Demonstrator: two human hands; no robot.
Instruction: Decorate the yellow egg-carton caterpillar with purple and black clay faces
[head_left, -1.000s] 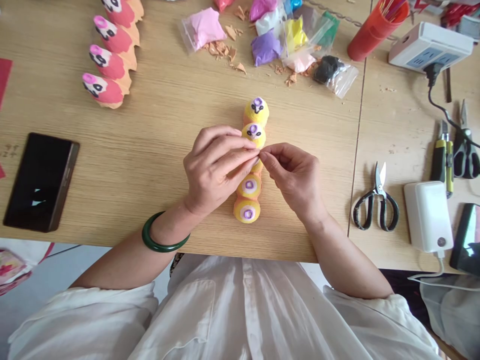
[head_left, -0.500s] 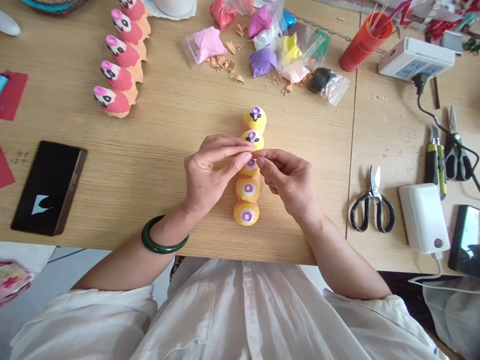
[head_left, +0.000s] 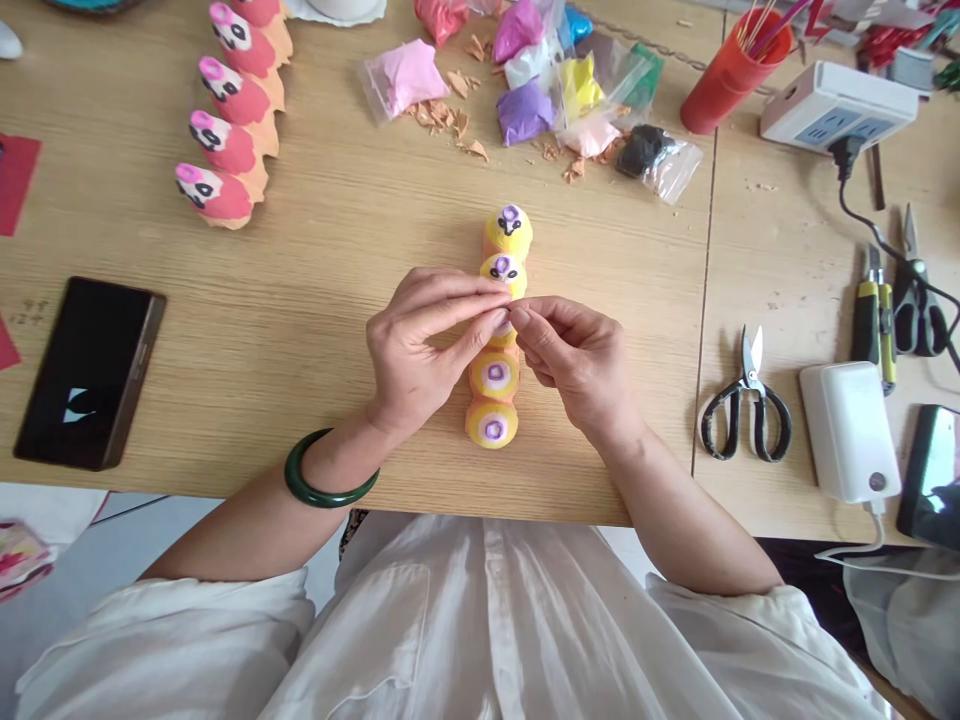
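A strip of egg-carton cups (head_left: pixel 494 398), coated in yellow clay with white patches and purple rings, lies lengthwise on the table before me. The two far cups also carry small black marks like eyes. Over its middle cup my left hand (head_left: pixel 427 340) has thumb and fingertips pinched together. My right hand (head_left: pixel 574 350) meets it there, thumb and forefinger pressed together and the other fingers curled. Whatever sits between the fingertips is too small or hidden to make out. The hands cover part of the middle cup.
A red-coated egg-carton strip (head_left: pixel 225 145) stands at left, above a phone (head_left: pixel 90 375). Bagged coloured clay (head_left: pixel 525 110) and orange scraps lie at the back. To the right are a red cup of sticks (head_left: pixel 735 75), a power strip (head_left: pixel 836 105), scissors (head_left: pixel 746 400) and a white power bank (head_left: pixel 847 430).
Both hands stay pinched together over the strip; the right thumb has shifted slightly at the fingertips. The view has moved a little, shifting the surroundings.
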